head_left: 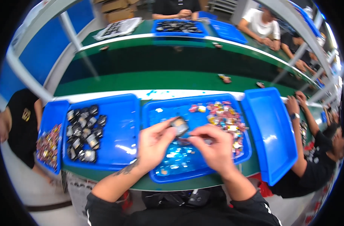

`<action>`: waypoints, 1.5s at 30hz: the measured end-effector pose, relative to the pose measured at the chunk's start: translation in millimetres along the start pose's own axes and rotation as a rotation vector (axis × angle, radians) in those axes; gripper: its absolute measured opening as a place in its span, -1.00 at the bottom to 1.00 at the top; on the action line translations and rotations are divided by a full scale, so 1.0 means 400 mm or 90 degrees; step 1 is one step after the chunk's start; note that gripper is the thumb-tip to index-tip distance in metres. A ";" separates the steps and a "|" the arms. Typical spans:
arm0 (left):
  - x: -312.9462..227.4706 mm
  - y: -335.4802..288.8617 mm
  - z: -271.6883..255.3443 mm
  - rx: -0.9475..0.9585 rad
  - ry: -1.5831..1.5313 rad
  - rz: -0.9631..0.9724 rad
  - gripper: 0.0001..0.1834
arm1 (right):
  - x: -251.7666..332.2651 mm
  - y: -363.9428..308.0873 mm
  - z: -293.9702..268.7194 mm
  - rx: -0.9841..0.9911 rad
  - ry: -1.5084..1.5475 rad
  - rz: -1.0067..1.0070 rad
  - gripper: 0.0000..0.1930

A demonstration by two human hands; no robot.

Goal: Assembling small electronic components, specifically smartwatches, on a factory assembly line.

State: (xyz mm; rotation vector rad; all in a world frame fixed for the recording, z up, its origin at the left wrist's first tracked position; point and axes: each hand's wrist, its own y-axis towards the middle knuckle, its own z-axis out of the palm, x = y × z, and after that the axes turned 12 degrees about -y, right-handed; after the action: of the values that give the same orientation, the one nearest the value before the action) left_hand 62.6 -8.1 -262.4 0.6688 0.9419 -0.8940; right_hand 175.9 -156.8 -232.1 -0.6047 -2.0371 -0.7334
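Note:
Above the middle blue tray (202,175), my left hand (154,143) grips a small black squarish part with a pale, beige face (180,126) between thumb and fingers. Close beside it, my right hand (216,145) is closed in a pinch; motion blur hides what its fingertips hold, if anything. Small pink, yellow and silver pieces (230,120) lie heaped along that tray's right side. Bluish shiny bits (177,155) are scattered on its floor below my hands. In the blue tray on the left (121,132) sit several black parts with pale faces (83,132).
A narrow tray of small coloured pieces (49,148) stands at far left, and a tilted blue tray (271,135) at right. Beyond runs a green conveyor belt (168,80) carrying a few small parts (225,78). Co-workers sit across and at both sides; a metal post (71,32) rises at left.

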 end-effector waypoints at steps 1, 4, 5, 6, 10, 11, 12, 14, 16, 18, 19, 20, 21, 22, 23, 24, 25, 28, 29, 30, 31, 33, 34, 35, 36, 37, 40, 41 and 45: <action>0.005 0.007 0.007 0.020 -0.029 -0.028 -0.61 | 0.011 -0.005 -0.015 0.005 -0.048 -0.007 -0.87; -0.007 0.008 0.026 0.086 -0.119 -0.111 -0.59 | 0.030 -0.004 -0.022 0.016 -0.112 -0.027 -0.87; -0.002 0.004 0.016 0.111 -0.136 -0.113 -0.56 | 0.035 -0.001 -0.014 0.027 -0.103 -0.029 -0.87; -0.001 0.002 0.013 0.104 -0.135 -0.114 -0.56 | 0.035 0.002 -0.011 0.009 -0.133 -0.040 -0.85; -0.005 -0.007 0.013 0.131 -0.095 -0.057 -0.55 | 0.060 0.005 -0.006 -0.015 -0.197 -0.046 -0.85; -0.013 -0.009 0.016 0.131 -0.078 -0.073 -0.55 | 0.058 0.005 -0.003 -0.013 -0.196 -0.044 -0.85; -0.017 -0.009 0.017 0.134 -0.062 -0.090 -0.55 | 0.057 0.003 -0.001 -0.016 -0.187 -0.023 -0.85; -0.007 -0.007 0.012 0.141 -0.054 -0.077 -0.55 | 0.056 0.004 0.001 -0.019 -0.178 -0.001 -0.86; -0.003 -0.008 0.010 0.146 -0.046 -0.064 -0.55 | 0.055 0.008 0.003 -0.038 -0.205 -0.059 -0.87; -0.006 -0.009 0.011 0.146 -0.052 -0.065 -0.55 | 0.052 0.007 0.003 -0.033 -0.195 -0.047 -0.87; -0.006 -0.009 0.012 0.146 -0.053 -0.066 -0.55 | 0.051 0.007 0.003 -0.029 -0.184 -0.036 -0.87; -0.005 -0.009 0.013 0.142 -0.041 -0.067 -0.55 | 0.051 0.008 0.002 -0.028 -0.185 -0.035 -0.87; -0.005 -0.010 0.013 0.139 -0.030 -0.068 -0.55 | 0.051 0.008 0.003 -0.027 -0.180 -0.025 -0.87; -0.006 -0.011 0.013 0.139 -0.031 -0.069 -0.55 | 0.051 0.008 0.004 -0.026 -0.174 -0.015 -0.87; -0.006 -0.012 0.013 0.139 -0.022 -0.065 -0.55 | 0.054 0.009 0.005 -0.027 -0.175 -0.013 -0.87; -0.006 -0.011 0.015 0.139 -0.012 -0.062 -0.55 | 0.054 0.011 0.003 -0.024 -0.177 -0.014 -0.89; -0.007 -0.010 0.017 0.141 -0.012 -0.064 -0.55 | 0.054 0.013 0.002 -0.022 -0.180 -0.015 -0.90; -0.013 -0.011 0.019 0.140 0.004 -0.097 -0.55 | 0.035 0.024 0.005 -0.034 -0.190 -0.080 -0.86; -0.013 -0.011 0.019 0.137 -0.019 -0.105 -0.55 | 0.040 0.025 0.002 -0.036 -0.189 -0.078 -0.86; -0.014 -0.012 0.019 0.133 -0.042 -0.111 -0.55 | 0.049 0.026 -0.004 -0.025 -0.210 -0.037 -0.81; -0.008 -0.010 0.016 0.133 -0.040 -0.113 -0.55 | 0.054 0.025 -0.007 -0.014 -0.231 0.004 -0.77; 0.004 -0.004 0.008 0.120 -0.061 -0.092 -0.55 | 0.032 0.024 0.009 -0.073 -0.218 -0.051 -0.73; 0.002 -0.002 0.011 0.121 -0.058 -0.092 -0.55 | 0.025 0.025 0.016 -0.130 -0.205 -0.108 -0.69; 0.000 -0.001 0.015 0.085 -0.094 -0.085 -0.56 | 0.029 0.003 0.009 -0.142 -0.235 -0.167 -0.66; 0.002 -0.001 0.021 0.048 -0.131 -0.078 -0.56 | 0.039 -0.013 0.006 -0.151 -0.259 -0.270 -0.61; 0.003 0.006 0.021 0.034 -0.144 -0.078 -0.59 | 0.050 -0.026 0.018 -0.124 -0.290 -0.275 -0.61; -0.012 0.014 0.025 0.024 -0.175 -0.124 -0.61 | 0.026 -0.025 0.044 -0.094 -0.392 -0.315 -0.64; -0.015 0.010 0.034 0.025 -0.174 -0.125 -0.61 | 0.006 -0.025 0.046 -0.110 -0.352 -0.327 -0.65; -0.009 -0.011 0.050 0.042 -0.051 0.017 -0.63 | 0.018 -0.024 0.039 -0.137 -0.129 -0.171 -0.69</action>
State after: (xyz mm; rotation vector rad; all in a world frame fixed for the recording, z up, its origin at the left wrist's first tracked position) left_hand 65.6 -24.9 -250.8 0.6955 0.8328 -0.9244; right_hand 157.3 -151.7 -235.9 -0.5491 -2.2721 -1.0990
